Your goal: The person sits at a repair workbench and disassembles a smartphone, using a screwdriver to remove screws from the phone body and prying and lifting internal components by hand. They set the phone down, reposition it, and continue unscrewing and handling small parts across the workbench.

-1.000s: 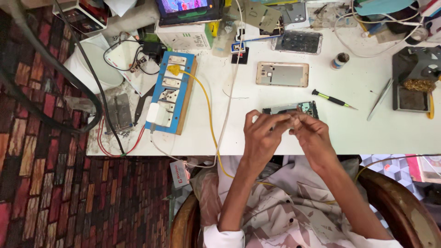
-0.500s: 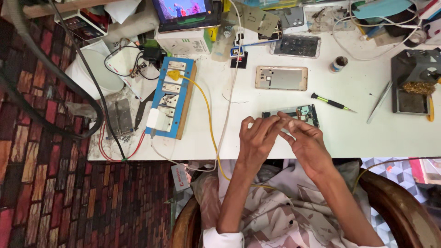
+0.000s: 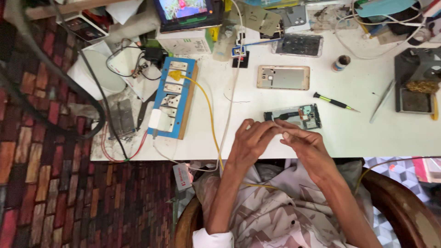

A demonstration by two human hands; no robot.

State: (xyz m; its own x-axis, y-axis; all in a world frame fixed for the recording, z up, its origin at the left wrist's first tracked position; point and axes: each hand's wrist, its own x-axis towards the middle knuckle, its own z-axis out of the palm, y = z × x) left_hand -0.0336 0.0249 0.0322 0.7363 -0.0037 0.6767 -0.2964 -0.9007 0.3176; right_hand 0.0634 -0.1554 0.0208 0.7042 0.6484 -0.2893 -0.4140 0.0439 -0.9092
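Note:
My left hand (image 3: 250,143) and my right hand (image 3: 307,143) meet fingertip to fingertip just above the front edge of the white table (image 3: 367,133). Whatever is pinched between the fingertips is too small to make out. Just beyond the fingers lies an opened phone body (image 3: 294,115) with its inner board showing. A gold phone back cover (image 3: 283,77) rests further back. A screwdriver with a green and black handle (image 3: 334,102) lies to the right of the opened phone.
A blue socket board (image 3: 172,98) with a yellow wire (image 3: 209,110) sits at the left. Metal tweezers (image 3: 382,107), a dark soldering stand (image 3: 415,80), a small bottle (image 3: 341,63), another phone (image 3: 298,45) and a lit screen (image 3: 186,10) stand around. Brick floor lies left.
Both hands have drawn back a little toward my body, off the opened phone body, which now shows fully. Their fingertips stay together.

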